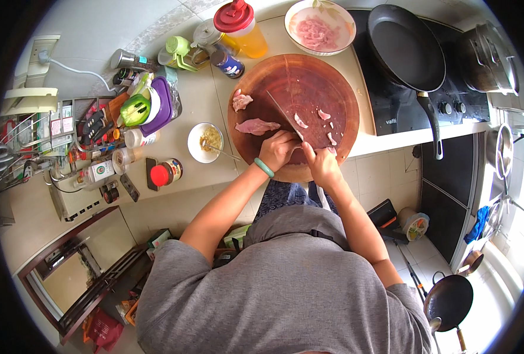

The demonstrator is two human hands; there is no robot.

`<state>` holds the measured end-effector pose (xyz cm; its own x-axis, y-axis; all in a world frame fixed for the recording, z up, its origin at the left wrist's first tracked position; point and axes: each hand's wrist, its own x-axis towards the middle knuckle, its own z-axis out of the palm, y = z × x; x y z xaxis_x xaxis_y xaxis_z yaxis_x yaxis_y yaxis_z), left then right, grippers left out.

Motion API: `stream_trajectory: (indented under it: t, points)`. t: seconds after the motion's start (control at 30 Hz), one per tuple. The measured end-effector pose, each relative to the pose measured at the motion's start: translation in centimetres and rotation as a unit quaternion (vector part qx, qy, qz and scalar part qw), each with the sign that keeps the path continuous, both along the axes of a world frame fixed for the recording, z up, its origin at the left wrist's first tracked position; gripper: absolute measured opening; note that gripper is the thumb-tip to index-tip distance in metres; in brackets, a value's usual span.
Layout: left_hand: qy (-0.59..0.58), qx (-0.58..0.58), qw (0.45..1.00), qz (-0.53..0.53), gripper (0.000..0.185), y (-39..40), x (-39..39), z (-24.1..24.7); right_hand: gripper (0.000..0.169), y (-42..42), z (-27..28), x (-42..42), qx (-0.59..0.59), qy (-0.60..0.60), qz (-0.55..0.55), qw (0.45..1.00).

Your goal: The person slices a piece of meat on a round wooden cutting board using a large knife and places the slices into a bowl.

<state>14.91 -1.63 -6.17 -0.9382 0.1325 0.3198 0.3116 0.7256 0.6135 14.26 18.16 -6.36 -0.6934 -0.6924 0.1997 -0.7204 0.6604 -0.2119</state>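
My right hand (323, 164) is closed on a kitchen knife (283, 111). Its blade, seen nearly edge-on, points away and to the left over a round wooden chopping board (306, 73). Bunched just left of the blade, my left hand (279, 150), with a green bangle at the wrist, presses on a piece of raw meat that the fingers mostly hide. A long strip of raw meat (256, 126) lies beyond my left hand, and a smaller lump (242, 100) sits at the board's left rim. Small scraps (324, 114) are scattered right of the blade.
A bowl of sliced raw meat (317, 33) stands behind the board. A frying pan (405, 48) rests on the black cooktop (403, 119), its handle jutting over the front edge. On the left are a small bowl with a spoon (205, 142), a red-lidded jar (166, 172) and a red-lidded pitcher (244, 31).
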Motion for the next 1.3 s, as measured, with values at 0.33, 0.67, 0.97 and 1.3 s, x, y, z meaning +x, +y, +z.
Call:
stream_trajectory:
  t: [0.33, 0.67, 0.97, 1.3]
  points:
    - [0.053, -0.002, 0.998, 0.019, 0.019, 0.2, 1.1, -0.3, 0.05, 3.0, 8.0, 0.8, -0.129, -0.48, -0.217, 0.84]
    - [0.039, 0.009, 0.999, 0.014, 0.025, 0.1, 1.0, -0.5, 0.03, 5.3, 6.6, 3.4, -0.074, -0.305, -0.05, 0.948]
    - [-0.014, 0.019, 0.999, -0.048, 0.017, 0.8, 1.6, -0.2, 0.056, -0.3, -1.6, -0.6, -0.012, -0.196, 0.009, 0.98]
    - [0.004, 0.083, 0.984, 0.157, 0.013, 1.8, -0.9, -0.7, 0.062, 2.1, 13.4, -3.5, -0.218, -0.44, -0.255, 0.833]
